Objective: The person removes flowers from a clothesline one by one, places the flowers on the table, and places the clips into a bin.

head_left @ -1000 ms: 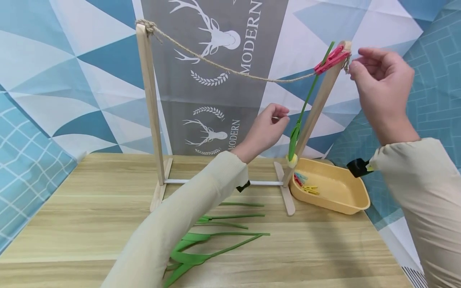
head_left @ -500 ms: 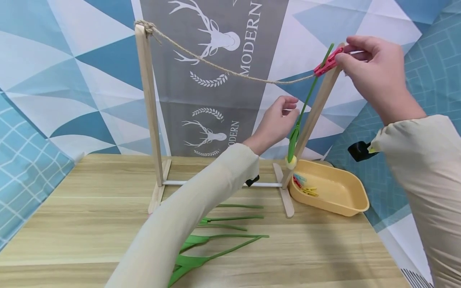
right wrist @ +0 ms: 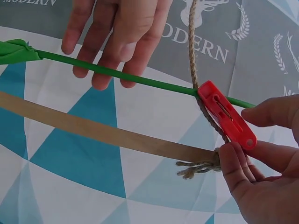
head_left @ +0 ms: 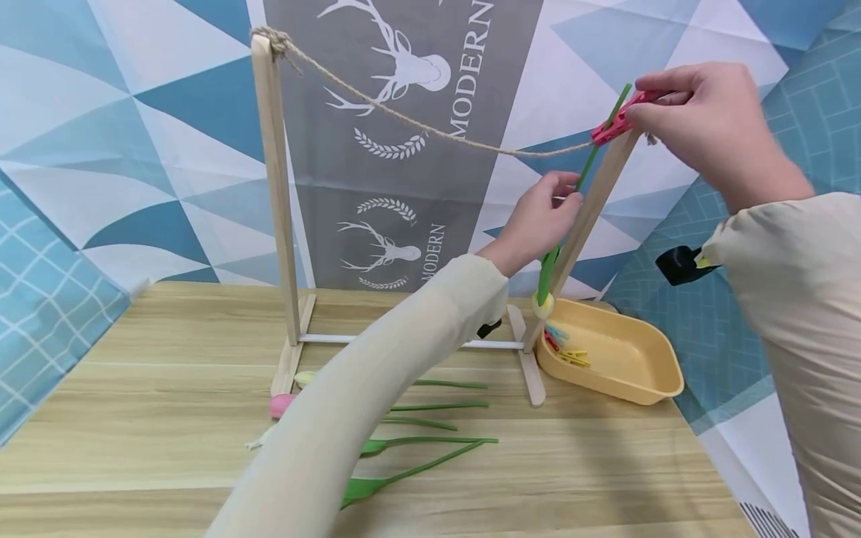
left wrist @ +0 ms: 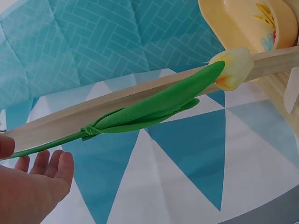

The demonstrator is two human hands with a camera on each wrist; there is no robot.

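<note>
An artificial tulip (left wrist: 154, 109) with a pale yellow bloom hangs bloom-down beside the frame's right post. A red clothespin (right wrist: 219, 109) clips its green stem to the twine (head_left: 430, 131), close to the knot. My right hand (head_left: 720, 127) holds the clothespin's handle end between thumb and fingers. Below it, my left hand (head_left: 538, 220) is at the stem with loosely bent fingers; in the right wrist view these fingers (right wrist: 112, 60) lie along the stem without closing round it. The left thumb is only partly visible in the left wrist view.
Twine spans the two posts of a wooden frame (head_left: 274, 172) standing on the table (head_left: 134, 418). A yellow basin (head_left: 612, 377) with several clothespins (head_left: 572, 357) stands at the right. More tulips (head_left: 437, 407) lie in front, partly behind my left sleeve. Patterned cloth hangs behind.
My right hand has moved left onto the clothespin, from beside the post top. The left hand has risen and moved right to the stem. The tulip still hangs in place.
</note>
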